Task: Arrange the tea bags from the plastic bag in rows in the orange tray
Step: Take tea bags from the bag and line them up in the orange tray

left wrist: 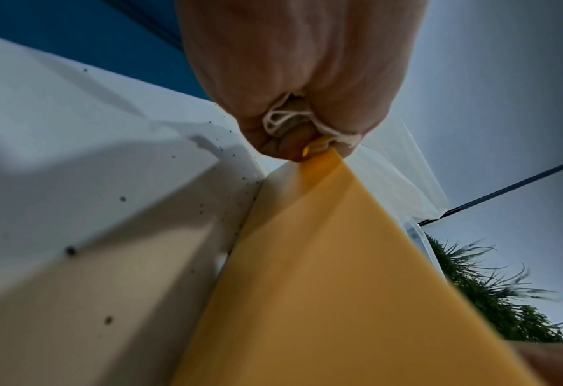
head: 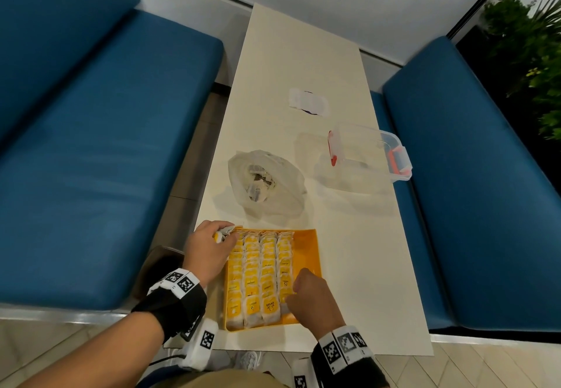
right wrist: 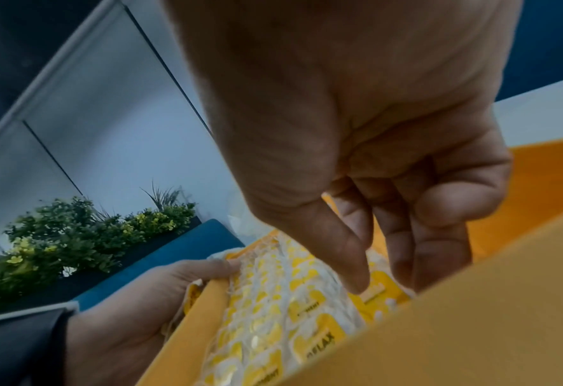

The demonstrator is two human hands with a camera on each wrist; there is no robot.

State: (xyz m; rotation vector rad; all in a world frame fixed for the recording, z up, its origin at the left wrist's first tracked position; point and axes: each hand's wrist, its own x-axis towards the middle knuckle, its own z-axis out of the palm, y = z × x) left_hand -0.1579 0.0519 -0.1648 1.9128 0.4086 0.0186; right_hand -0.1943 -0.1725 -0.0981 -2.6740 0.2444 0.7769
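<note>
Tea bags (head: 260,275) fill four rows in the orange tray (head: 306,245) at the near end of the table (head: 358,251).
I see my left hand (head: 207,252) at the tray's far left corner, fingers curled tight around a bunch of tea bags and strings. My right hand (head: 312,298) is over the near right part of the tray, fingers bent down and close together, the tips touching a tea bag in the fourth row. Beyond the tray lies the plastic bag (head: 267,182), open, with a clear container (head: 368,153) to its right.
</note>
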